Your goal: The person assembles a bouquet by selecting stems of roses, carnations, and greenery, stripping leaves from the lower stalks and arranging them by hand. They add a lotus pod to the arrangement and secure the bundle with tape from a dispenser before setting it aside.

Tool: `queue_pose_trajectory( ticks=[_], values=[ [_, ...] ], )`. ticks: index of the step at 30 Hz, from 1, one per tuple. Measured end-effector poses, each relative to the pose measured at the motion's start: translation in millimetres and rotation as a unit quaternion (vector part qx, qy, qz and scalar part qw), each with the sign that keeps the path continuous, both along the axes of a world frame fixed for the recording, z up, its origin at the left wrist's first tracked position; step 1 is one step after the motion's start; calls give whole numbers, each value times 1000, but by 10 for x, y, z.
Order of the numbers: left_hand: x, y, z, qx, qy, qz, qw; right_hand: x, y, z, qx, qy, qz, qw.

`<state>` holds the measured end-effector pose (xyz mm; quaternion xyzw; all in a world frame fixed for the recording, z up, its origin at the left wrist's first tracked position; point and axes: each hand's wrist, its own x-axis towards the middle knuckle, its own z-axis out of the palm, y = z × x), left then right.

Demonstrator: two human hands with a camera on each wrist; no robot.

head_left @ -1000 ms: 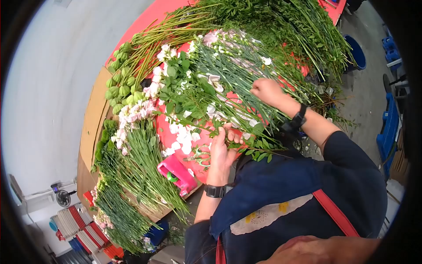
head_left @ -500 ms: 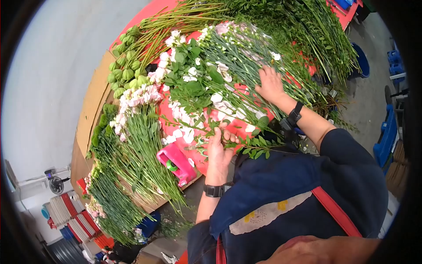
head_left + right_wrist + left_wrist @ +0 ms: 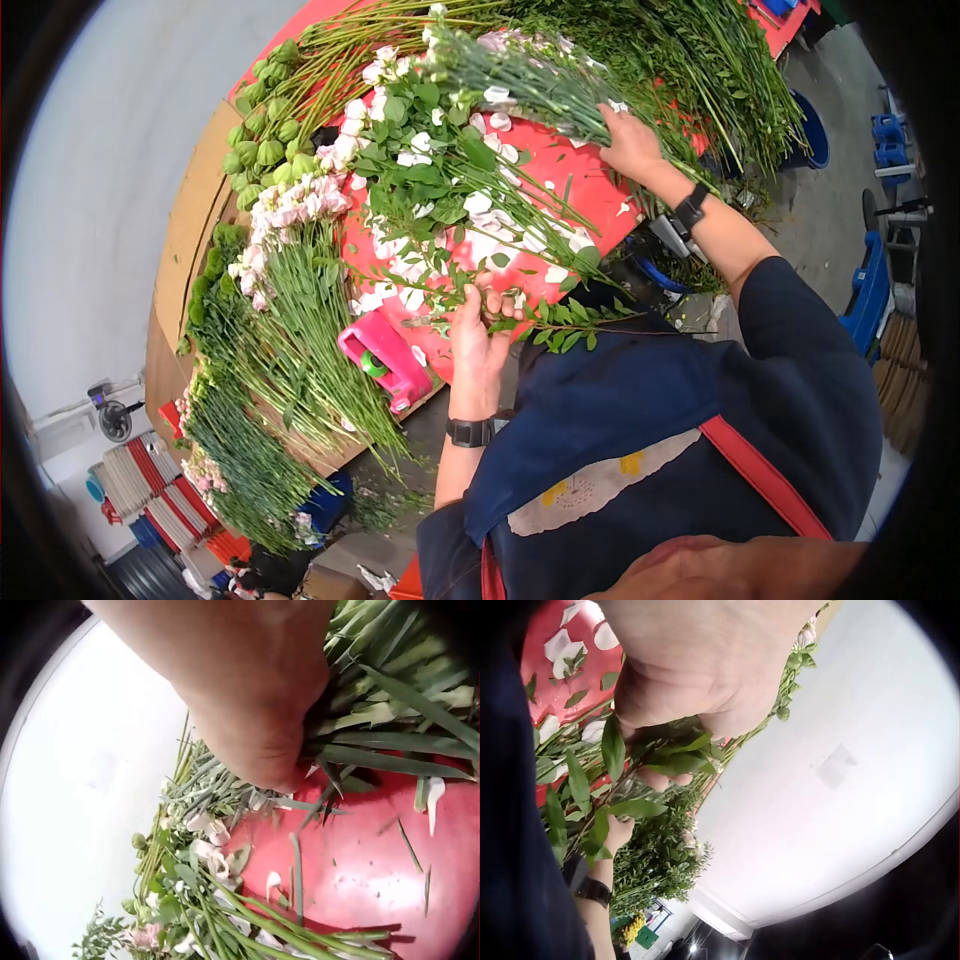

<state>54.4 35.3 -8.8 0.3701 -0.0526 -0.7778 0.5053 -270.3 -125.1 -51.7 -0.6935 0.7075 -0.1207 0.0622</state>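
Note:
My left hand (image 3: pixel 480 345) holds a thin leafy branch (image 3: pixel 575 325) low over the near side of the red table (image 3: pixel 575 165). In the left wrist view, the branch's pointed leaves (image 3: pixel 577 780) show below the palm. Farther out, my right hand (image 3: pixel 632 148) grips the cut-end side of a bunch of grey-green stems (image 3: pixel 530 80). In the right wrist view, narrow leaves and stems (image 3: pixel 405 712) stick out beside the hand, whose fingertips are hidden. Between the hands lie leafy stems (image 3: pixel 440 150) with white blooms and loose white petals (image 3: pixel 490 245).
A pink plastic thing (image 3: pixel 385 360) with a green part sits left of my left hand. Pink-flowered stems (image 3: pixel 320 330) and green pods (image 3: pixel 270 150) lie at the left. Leafy greenery (image 3: pixel 690 60) covers the far right, beside a blue bucket (image 3: pixel 808 130).
My right hand has closed on the grey-green stems and moved them away from me, baring more red tabletop and petals. The left hand keeps holding the leafy branch.

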Motion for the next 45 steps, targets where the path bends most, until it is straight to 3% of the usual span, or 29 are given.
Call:
queue_pose_trajectory(
  ticks=[3,10,14,17,20,23,26,30,34,37,43,45],
  values=[
    [26,18,-59,6,11,11,1000,-53,107,283,-40,-28,-25,998],
    [-64,-108,-24,17,2,-6,1000,42,122,165,-60,35,-77,995],
    [-128,-183,70,22,7,-8,1000,79,166,-253,-109,3,-11,994],
    [-129,-210,70,27,16,-4,999,11,175,-317,-81,-16,11,997],
    [-122,-219,58,20,10,-8,1000,9,146,-240,-83,-29,4,996],
    [-107,-217,63,16,12,-7,1000,53,198,-22,-160,-46,32,986],
    [-89,-229,66,14,16,-2,1000,79,282,221,-107,-174,-18,979],
    [-79,-237,77,11,17,-3,1000,54,353,333,-22,-93,-79,992],
    [-55,-239,101,2,21,-7,1000,-76,453,284,-115,-258,-31,959],
    [-39,-251,122,-8,25,-12,1000,-42,678,575,-118,-333,-30,935],
    [-110,-300,131,-20,23,-29,999,279,1393,940,-59,-375,37,924],
    [-149,-302,107,-57,40,-46,997,396,1536,806,-45,-405,51,912]
  ],
)
